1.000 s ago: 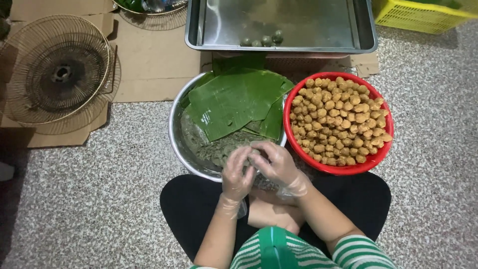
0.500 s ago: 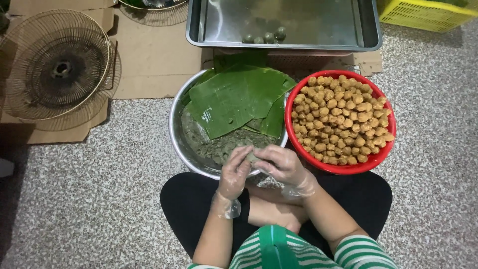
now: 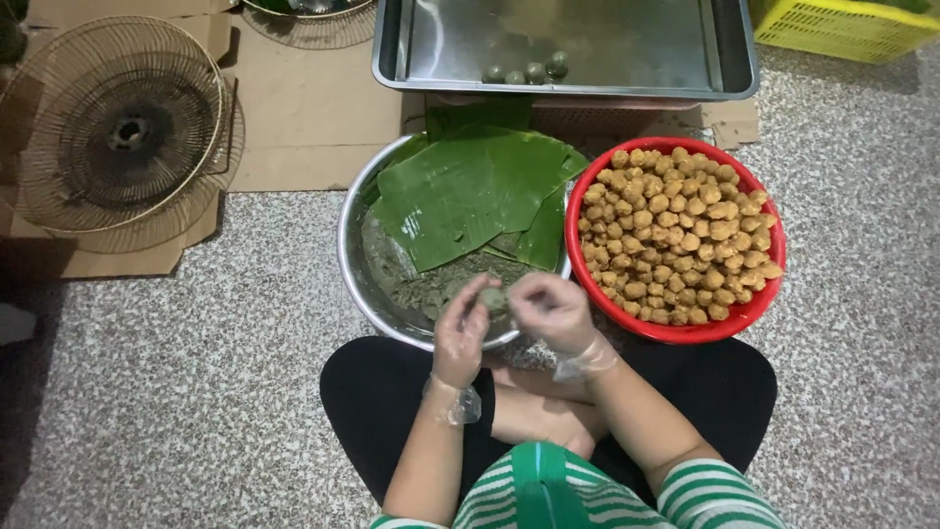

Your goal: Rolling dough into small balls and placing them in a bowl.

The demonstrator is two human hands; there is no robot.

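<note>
Both gloved hands meet over the near rim of the steel bowl (image 3: 354, 284), at 6 o'clock of it. The left hand (image 3: 462, 333) cups a small green-grey dough ball (image 3: 493, 299) in curled fingers; the right hand (image 3: 554, 312) closes its fingertips on the ball's other side, so the grip is a two-handed pinch on the ball. Half a second ago the hands were folded over one another and the ball was hidden; now it shows between them, raised slightly above the dough mass (image 3: 441, 284). Banana leaves (image 3: 470, 191) cover the bowl from 12 to 3 o'clock. At 3 o'clock of the bowl, touching it, stands a red basin (image 3: 676, 331) of brown filling balls (image 3: 676, 235). At 12 o'clock a steel tray (image 3: 729, 59) holds a few finished green balls (image 3: 534, 71), the count unchanged.
</note>
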